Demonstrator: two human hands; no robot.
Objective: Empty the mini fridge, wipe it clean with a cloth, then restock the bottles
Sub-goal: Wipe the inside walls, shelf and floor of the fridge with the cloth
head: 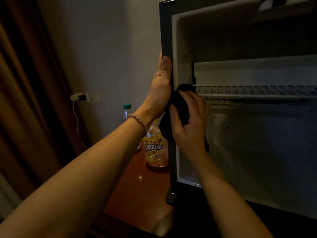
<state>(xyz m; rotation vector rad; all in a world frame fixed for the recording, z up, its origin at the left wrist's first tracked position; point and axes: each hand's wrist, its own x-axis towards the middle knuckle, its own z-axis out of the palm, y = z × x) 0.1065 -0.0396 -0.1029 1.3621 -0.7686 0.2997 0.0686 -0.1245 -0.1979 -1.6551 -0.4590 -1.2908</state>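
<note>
Cloth [173,107] — dark, bunched, right hand [188,124] gripping it, left hand [161,86] clasping fridge [167,31] edge.

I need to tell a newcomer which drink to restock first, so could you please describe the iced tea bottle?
Start at the open mini fridge; on the wooden surface left of it stand two bottles. The iced tea bottle is the nearer one, with a yellow label, unlike the clear, green-capped bottle behind.

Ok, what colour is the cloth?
Black; the head view shows the cloth in the right hand.
</note>
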